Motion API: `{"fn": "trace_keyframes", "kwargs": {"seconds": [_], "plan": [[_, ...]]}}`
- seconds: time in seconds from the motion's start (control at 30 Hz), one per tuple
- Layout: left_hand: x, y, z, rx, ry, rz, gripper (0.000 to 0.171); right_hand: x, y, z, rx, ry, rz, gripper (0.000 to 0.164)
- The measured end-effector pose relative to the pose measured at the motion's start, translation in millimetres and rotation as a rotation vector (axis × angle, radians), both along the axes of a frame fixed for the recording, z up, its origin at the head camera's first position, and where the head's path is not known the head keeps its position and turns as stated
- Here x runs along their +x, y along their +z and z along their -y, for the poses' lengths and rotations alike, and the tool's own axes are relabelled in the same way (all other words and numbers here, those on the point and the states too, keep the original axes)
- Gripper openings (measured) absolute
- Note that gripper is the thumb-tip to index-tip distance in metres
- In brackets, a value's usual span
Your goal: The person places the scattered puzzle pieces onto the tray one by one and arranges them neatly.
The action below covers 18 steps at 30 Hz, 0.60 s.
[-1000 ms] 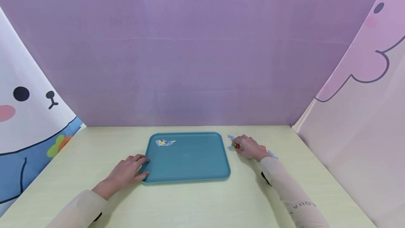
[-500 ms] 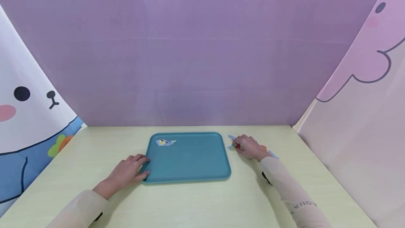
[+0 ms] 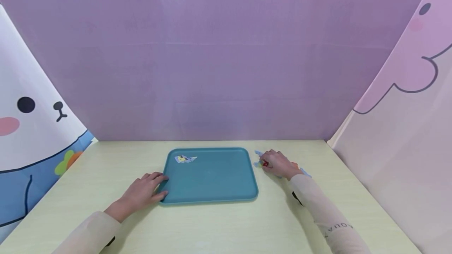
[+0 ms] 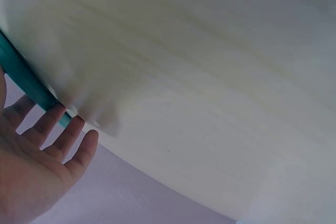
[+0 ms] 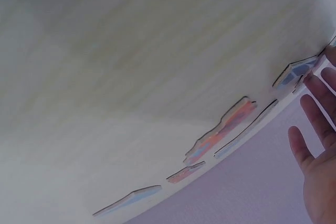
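Observation:
In the head view, a teal tray (image 3: 212, 179) lies on the table with a flat, irregular puzzle piece (image 3: 185, 159) in its far left corner, coloured yellow and light blue. My left hand (image 3: 141, 191) rests at the tray's left edge, fingers spread and fingertips at the rim. To the right of the tray, my right hand (image 3: 279, 164) reaches down among more puzzle pieces, thumb and forefinger pinching a small red one (image 3: 265, 163). Part of that piece is hidden by the fingers. Blue-edged pieces (image 3: 258, 153) show beyond the fingertips.
Under and behind the right hand lie several thin pieces, among them an orange one (image 5: 223, 129) and a light blue one (image 5: 128, 200). A purple cloth wall (image 3: 226, 69) rises at the table's far edge, with printed cartoon panels (image 3: 39, 128) at both sides.
Both hands, the tray and the pieces keep their places. Only a very slight shift of the whole head view shows.

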<state>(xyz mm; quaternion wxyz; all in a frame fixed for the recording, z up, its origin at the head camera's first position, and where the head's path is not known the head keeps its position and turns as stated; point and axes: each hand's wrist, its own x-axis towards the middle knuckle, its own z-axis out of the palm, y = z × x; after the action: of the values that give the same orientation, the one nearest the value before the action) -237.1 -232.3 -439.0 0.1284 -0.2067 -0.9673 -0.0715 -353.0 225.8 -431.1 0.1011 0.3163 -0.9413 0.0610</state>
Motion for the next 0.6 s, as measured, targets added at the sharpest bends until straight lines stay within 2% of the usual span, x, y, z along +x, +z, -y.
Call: {"fn": "trace_keyframes", "kwargs": {"seconds": [0.4, 0.6], "plan": [[-2.6, -3.4, 0.6, 0.013, 0.003, 0.003, 0.047, 1.7, 1.8, 1.2, -0.013, 0.004, 0.004, 0.024], [-0.7, 0.0, -0.6, 0.014, 0.008, 0.015, 0.046, -0.6, 3.8, 2.1, -0.016, -0.008, -0.011, 0.026]]}}
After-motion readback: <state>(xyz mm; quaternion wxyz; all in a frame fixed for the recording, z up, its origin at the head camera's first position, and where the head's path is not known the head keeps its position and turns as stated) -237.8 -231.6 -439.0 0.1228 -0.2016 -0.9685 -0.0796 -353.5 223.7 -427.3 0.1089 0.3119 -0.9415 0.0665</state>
